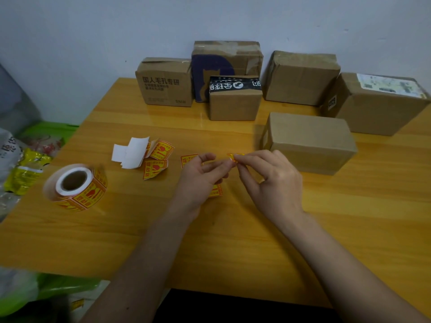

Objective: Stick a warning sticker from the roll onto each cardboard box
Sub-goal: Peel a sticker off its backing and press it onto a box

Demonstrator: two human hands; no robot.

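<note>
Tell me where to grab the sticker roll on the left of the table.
Take the sticker roll by its outer sticker-covered band, thumb and fingers on opposite sides, coming from above. It seems to lie tilted with the open cardboard core facing up toward the camera, so hooking a finger into the core would probably work too. Both hands are busy with a sticker now.

Dim, soft focus, wide-angle edge distortion

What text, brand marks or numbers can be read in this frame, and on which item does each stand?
"国人毛孔专研": far-left box, front, large print; the smaller lines beneath are blurred.
"RNW": same box, lower right corner.
White characters on the black tape: upside down, not readable with certainty.
Rotated number tag on the far-right box: blurred; its shipping label too.
Warning stickers on the roll: too blurred.
</note>
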